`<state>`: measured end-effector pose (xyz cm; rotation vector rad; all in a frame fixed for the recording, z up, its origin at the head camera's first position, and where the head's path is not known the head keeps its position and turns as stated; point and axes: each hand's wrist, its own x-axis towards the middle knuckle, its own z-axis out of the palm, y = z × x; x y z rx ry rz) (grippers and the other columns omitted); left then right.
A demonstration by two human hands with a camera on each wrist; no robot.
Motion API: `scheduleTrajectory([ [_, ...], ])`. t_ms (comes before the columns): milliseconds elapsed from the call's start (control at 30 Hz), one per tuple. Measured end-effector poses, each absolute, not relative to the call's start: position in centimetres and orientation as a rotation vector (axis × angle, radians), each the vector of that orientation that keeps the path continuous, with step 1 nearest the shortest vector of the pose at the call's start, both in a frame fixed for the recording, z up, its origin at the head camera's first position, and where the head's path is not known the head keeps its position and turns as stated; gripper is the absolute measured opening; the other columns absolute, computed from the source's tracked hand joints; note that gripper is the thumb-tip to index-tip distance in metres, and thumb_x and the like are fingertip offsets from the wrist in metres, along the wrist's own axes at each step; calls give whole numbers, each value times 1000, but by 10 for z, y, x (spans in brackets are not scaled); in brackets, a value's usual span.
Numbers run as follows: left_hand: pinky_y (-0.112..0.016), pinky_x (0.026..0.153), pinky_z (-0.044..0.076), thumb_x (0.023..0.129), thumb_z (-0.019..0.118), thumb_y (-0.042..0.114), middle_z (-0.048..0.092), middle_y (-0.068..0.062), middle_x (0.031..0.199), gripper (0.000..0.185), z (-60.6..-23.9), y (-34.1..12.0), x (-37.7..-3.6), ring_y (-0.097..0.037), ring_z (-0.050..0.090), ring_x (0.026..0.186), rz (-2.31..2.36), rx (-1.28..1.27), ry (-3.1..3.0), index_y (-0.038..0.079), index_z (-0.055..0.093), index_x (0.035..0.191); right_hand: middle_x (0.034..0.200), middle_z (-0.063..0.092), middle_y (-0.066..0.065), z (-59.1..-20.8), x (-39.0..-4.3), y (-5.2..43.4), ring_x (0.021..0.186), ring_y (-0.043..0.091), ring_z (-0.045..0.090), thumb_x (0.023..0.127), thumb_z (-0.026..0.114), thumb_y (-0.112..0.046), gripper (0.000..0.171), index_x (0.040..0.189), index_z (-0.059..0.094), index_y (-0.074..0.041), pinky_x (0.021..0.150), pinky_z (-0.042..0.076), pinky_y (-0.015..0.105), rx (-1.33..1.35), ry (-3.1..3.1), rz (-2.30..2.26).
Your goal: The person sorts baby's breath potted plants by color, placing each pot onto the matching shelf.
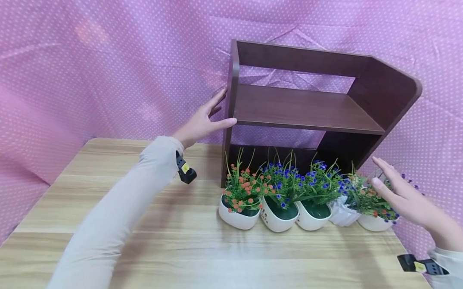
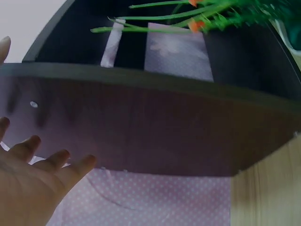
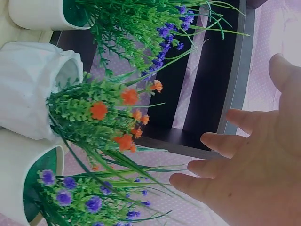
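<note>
On the table (image 1: 134, 243), shelf (image 1: 306, 109) upright, long axis crosswise.

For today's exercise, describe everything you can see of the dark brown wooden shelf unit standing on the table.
The dark brown wooden shelf unit stands upright at the back of the light wooden table, against pink dotted cloth. It has two side panels, a middle board, a top back rail and an open back. Its shelf is bare. The left hand touches its left panel with straight fingers.
</note>
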<state>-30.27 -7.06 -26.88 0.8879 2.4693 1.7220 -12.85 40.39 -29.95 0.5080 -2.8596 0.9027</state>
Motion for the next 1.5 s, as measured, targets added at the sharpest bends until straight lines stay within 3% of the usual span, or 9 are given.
scheduleTrajectory([
  [200,-42,113,31,88,70,20,15,8,160,89,-260,-59,-297,-23,22,144,1861,915,2336,33,12,154,156,1,28,-307,-122,408,140,12,-3,104,34,-12,60,156,2,-14,113,-6,26,490,-2833,945],
  [467,-40,109,37,88,69,11,19,5,159,87,-257,-57,-293,-21,28,142,1979,911,2237,29,16,154,156,4,29,-311,-114,414,128,62,20,105,34,-16,62,155,-1,-27,95,18,79,383,-2870,972],
  [567,-39,108,39,88,69,9,19,6,159,87,-261,-57,-299,-21,29,142,2004,911,2218,30,17,154,153,5,34,-310,-111,415,113,72,30,104,35,-15,64,155,-2,-25,76,29,82,355,-2872,954],
  [767,-39,106,41,86,72,12,20,11,158,89,-273,-58,-316,-22,31,141,2023,938,2221,38,19,152,156,-1,29,-315,-102,420,113,75,25,104,37,-13,66,155,-1,-27,83,20,83,309,-2830,994],
  [900,-40,106,42,85,74,18,21,15,157,87,-275,-60,-319,-20,32,140,1996,947,2247,46,21,149,160,-3,15,-322,-95,428,120,71,21,103,39,-11,65,156,3,-27,115,24,31,298,-2786,1004],
  [1000,-41,106,41,85,74,20,22,16,157,86,-275,-60,-320,-20,32,140,1989,955,2250,48,22,148,160,-1,9,-326,-91,433,124,65,20,103,40,-9,66,156,5,-26,88,21,-3,278,-2762,986],
  [1233,-42,106,41,86,73,19,22,17,156,86,-276,-60,-321,-19,32,140,1982,957,2255,49,21,148,159,-8,5,-327,-82,440,126,66,9,102,42,-10,69,155,2,-30,97,13,0,192,-2730,1025],
  [1367,-42,107,40,86,73,18,22,16,157,86,-276,-60,-321,-20,33,140,1993,956,2238,48,22,147,158,-2,-15,-328,-76,443,144,20,10,100,46,-8,71,155,6,-31,94,15,-3,141,-2672,1023],
  [1500,-41,107,40,85,74,18,22,16,157,86,-276,-59,-320,-20,33,140,1996,952,2233,49,23,147,157,4,-19,-329,-72,447,122,-18,22,99,50,-6,73,154,10,-31,94,21,-3,116,-2635,1007],
])
